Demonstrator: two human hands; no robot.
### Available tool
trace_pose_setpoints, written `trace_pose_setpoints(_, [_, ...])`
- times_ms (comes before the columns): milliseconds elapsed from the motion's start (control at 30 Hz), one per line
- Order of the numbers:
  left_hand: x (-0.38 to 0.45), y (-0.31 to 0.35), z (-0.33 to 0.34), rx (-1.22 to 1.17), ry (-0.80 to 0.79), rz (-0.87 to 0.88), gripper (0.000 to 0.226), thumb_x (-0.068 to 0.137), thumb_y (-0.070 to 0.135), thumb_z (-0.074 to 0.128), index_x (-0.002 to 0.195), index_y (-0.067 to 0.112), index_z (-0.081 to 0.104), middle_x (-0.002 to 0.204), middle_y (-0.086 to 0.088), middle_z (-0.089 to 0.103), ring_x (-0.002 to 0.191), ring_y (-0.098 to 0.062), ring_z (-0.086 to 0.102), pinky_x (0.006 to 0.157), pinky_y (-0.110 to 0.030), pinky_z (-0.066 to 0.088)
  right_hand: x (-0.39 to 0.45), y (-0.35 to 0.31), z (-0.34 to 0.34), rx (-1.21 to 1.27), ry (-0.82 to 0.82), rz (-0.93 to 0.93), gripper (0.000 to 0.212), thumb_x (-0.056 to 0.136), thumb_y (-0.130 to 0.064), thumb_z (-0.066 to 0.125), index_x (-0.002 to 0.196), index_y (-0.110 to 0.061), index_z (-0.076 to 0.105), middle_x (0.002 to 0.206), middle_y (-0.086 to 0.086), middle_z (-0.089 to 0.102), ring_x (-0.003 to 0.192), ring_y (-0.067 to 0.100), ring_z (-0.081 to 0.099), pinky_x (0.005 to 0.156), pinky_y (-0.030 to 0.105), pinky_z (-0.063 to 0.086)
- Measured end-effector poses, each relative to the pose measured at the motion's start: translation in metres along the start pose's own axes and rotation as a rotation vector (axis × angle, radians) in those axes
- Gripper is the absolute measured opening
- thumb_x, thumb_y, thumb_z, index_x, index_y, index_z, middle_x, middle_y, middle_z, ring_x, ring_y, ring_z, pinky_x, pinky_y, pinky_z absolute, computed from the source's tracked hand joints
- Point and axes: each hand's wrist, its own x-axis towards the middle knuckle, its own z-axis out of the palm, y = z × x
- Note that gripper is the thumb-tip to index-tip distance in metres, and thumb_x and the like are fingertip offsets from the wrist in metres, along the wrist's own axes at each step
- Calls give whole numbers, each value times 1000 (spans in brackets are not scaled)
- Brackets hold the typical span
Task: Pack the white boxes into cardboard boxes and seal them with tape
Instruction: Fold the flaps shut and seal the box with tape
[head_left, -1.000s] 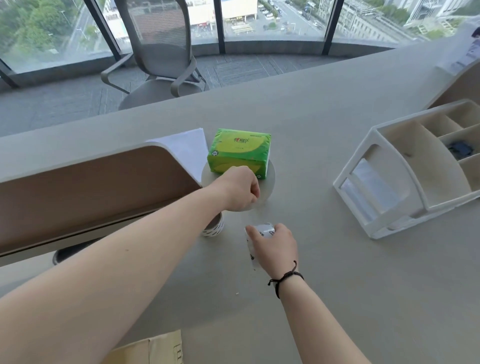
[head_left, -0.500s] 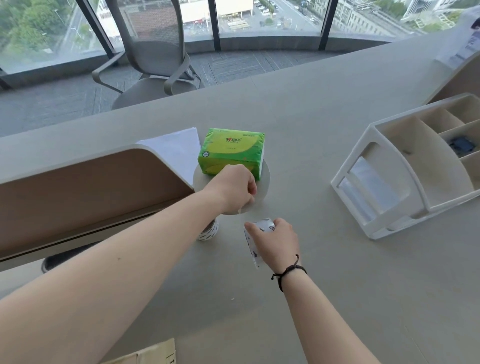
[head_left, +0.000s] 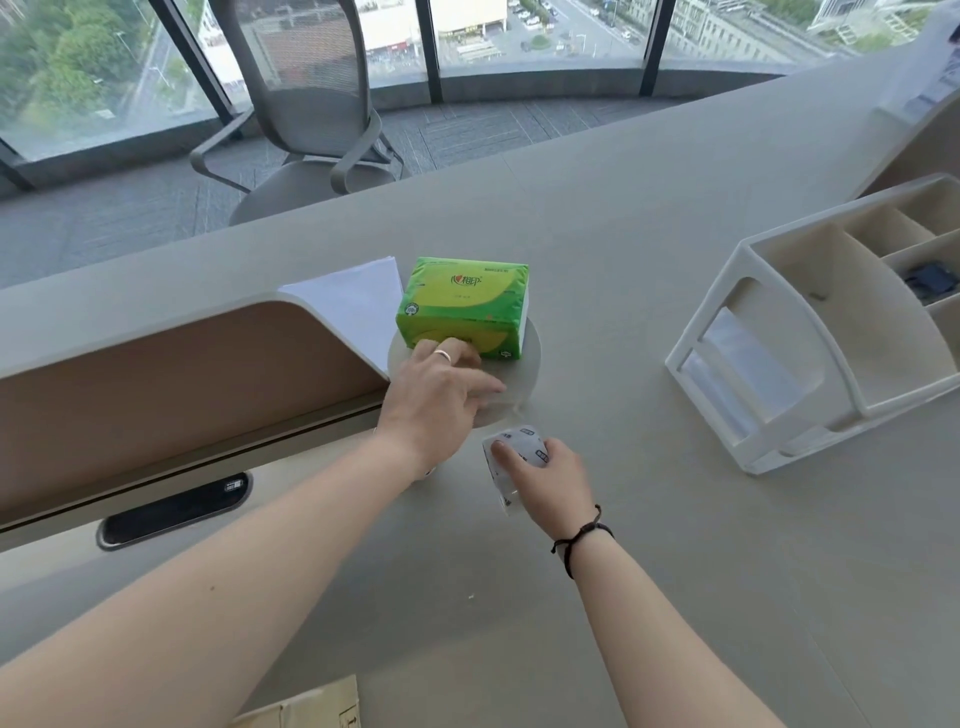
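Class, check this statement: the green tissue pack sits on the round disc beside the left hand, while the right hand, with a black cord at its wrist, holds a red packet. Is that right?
Not quite. The head view shows the packet under the right hand is white with dark labels, not red. The rest stands: the green tissue pack sits on the round disc beside the left hand.
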Motion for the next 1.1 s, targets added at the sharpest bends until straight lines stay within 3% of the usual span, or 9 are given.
trace_pose_setpoints(200, [-11,-7,3,215,-142,5,48,104,34,47,148,50,39,152,1,37,138,-27,27,115,-43,25,4,3,2,68,-23,12,38,81,-43,75,93,-9,63,87,2,69,75,20,65,71,36,54])
trace_pose_setpoints(333, [-10,-9,4,117,28,65,29,91,28,69,119,27,63,128,-5,53,125,-30,38,105,-51,39,3,2,1,82,-9,15,43,81,-42,76,96,-5,61,83,2,65,69,19,61,64,33,49])
trace_pose_setpoints(400, [-11,-12,9,144,120,153,11,90,28,63,92,23,72,114,-6,60,114,-30,44,91,-52,48,1,1,0,83,8,16,42,80,-41,77,93,-4,60,78,0,62,64,17,58,58,29,46])
trace_pose_setpoints(433, [-11,-13,13,147,150,189,21,90,31,55,86,25,75,111,-6,62,112,-29,44,87,-49,49,1,1,0,74,21,15,41,79,-41,77,91,-5,59,75,-1,61,62,16,57,56,27,45])
trace_pose_setpoints(600, [-15,-16,24,214,156,289,35,84,14,64,108,35,78,117,-9,64,114,-27,41,86,-44,48,-6,-3,-5,0,87,-45,40,75,-42,77,70,-13,50,64,-2,53,53,16,48,49,26,38])
trace_pose_setpoints(767, [-12,-2,15,284,-154,140,58,101,18,38,147,53,40,159,-4,31,142,-28,19,112,-42,22,-14,-9,-11,-54,125,-67,40,73,-42,76,64,-16,48,55,-5,53,47,13,49,45,24,36])
trace_pose_setpoints(900, [-7,1,8,337,-283,76,57,105,30,28,151,62,16,167,3,8,150,-25,1,120,-44,8,-11,-6,-8,-34,104,-47,39,74,-43,76,65,-15,50,57,-4,53,51,17,49,50,26,37])
trace_pose_setpoints(1000, [-8,-8,4,267,-256,1,47,106,42,30,149,59,28,165,4,14,148,-23,5,120,-43,9,-7,1,-4,40,34,-13,37,77,-43,77,71,-12,57,61,-4,56,54,15,51,52,26,40])
trace_pose_setpoints(1100, [-18,-29,4,173,-63,-85,46,100,40,37,144,47,48,156,-5,35,141,-28,23,117,-40,18,-1,7,-2,133,-16,16,39,79,-42,79,83,-7,64,69,-2,62,59,15,55,54,25,42])
